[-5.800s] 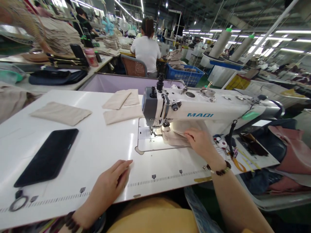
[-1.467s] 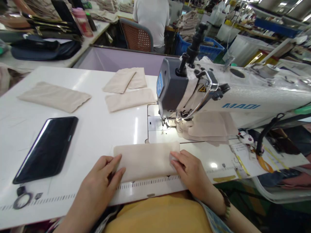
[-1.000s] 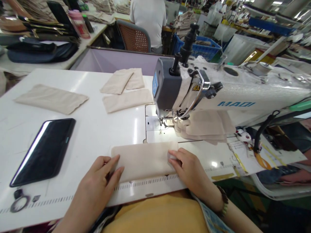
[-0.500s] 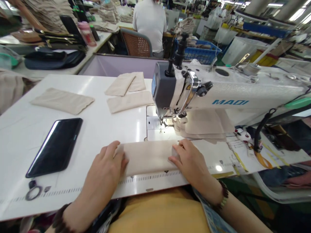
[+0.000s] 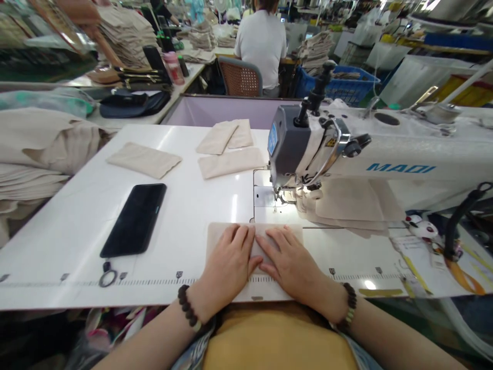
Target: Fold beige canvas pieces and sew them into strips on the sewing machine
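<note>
- Stack of folded beige fabric (image 5: pixel 34 154), far left: it overhangs the edge of the white worktop (image 5: pixel 77 216). A knock from an elbow could tip it off.
- Black smartphone (image 5: pixel 134 218), with a small metal ring (image 5: pixel 108 278) just beside it: both lie loose near the front edge. Dragged cloth could sweep them off.
- Left hand (image 5: pixel 227 264): fingers flat and spread, gripping nothing, pressing the left half of the flat beige rectangular fabric piece (image 5: pixel 215 234). Uneven pressure could skew it.
- Right hand (image 5: pixel 290 264): also flat and open, touching the left hand, pinning the right half. The piece lies at the front edge, just before the needle plate.
- White sewing machine (image 5: pixel 385 159): the needle area stands near the fingertips; hands advanced too far risk a puncture. The beige pieces (image 5: pixel 354 205) under its arm could snag.
</note>
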